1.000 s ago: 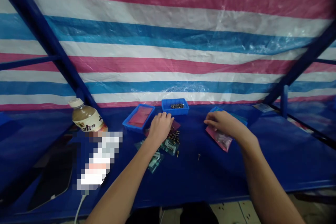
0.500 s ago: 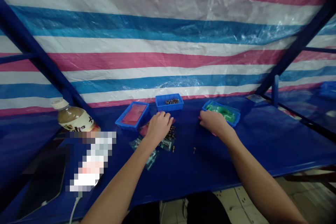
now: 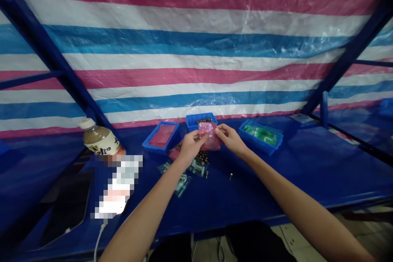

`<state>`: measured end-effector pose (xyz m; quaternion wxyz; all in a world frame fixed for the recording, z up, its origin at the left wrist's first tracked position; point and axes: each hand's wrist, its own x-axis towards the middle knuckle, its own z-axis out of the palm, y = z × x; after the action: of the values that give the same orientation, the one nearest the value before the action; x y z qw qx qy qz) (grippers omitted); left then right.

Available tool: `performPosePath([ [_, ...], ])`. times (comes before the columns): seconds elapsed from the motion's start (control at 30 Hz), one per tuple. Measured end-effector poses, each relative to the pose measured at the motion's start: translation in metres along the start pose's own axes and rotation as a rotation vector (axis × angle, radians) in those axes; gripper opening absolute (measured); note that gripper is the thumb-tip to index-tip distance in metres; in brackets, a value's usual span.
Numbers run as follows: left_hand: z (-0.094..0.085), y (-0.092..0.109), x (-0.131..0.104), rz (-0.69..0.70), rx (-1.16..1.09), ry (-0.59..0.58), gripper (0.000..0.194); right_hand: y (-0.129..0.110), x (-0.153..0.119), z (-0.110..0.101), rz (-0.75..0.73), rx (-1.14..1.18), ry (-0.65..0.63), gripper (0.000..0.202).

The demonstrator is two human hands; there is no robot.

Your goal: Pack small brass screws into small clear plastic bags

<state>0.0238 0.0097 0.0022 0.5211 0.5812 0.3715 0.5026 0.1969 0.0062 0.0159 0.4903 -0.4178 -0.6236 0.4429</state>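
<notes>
A small pink plastic bag (image 3: 210, 139) is stretched between my two hands above the table. My left hand (image 3: 193, 145) pinches its left side, and my right hand (image 3: 229, 138) grips its upper right edge. Below the bag lies a pile of brass-coloured screws (image 3: 202, 157), partly hidden by my left hand. Clear bags of metal parts (image 3: 198, 167) rest just in front of the pile. One loose screw (image 3: 231, 176) lies apart on the right. Another pink bag (image 3: 175, 153) shows beside my left wrist.
Behind my hands stand a blue tray of pink bags (image 3: 146, 145), a blue tray of screws (image 3: 192, 119) and a blue tray of green bags (image 3: 270, 148). A drink bottle (image 3: 101, 141), a blurred-out object with a cable and a dark tablet (image 3: 69, 208) occupy the left.
My right hand has come left from beside the green bags' tray to meet my left hand. The pink bag is now held up between both. My left hand has risen off the pile.
</notes>
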Motion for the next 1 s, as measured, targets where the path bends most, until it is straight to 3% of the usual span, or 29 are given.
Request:
performPosePath([
  [0.13,-0.002,0.003,0.001,-0.031,-0.028,0.024,0.037,0.006,0.002,0.002,-0.018,-0.025,0.028,0.039],
  [0.33,0.003,0.003,0.0,-0.035,-0.01,-0.106,0.04,0.006,0.004,-0.003,-0.017,0.048,0.171,0.04],
  [0.77,0.0,0.009,-0.001,-0.09,0.108,-0.141,0.041,0.004,0.005,-0.013,0.025,0.137,0.194,0.037],
  [0.9,-0.001,0.004,0.001,-0.112,0.087,-0.071,0.043,0.004,0.003,-0.015,0.005,0.108,0.063,0.03],
  [1.0,-0.003,0.004,0.001,-0.005,0.076,-0.026,0.036,0.003,0.002,-0.019,-0.103,-0.021,-0.101,0.025],
])
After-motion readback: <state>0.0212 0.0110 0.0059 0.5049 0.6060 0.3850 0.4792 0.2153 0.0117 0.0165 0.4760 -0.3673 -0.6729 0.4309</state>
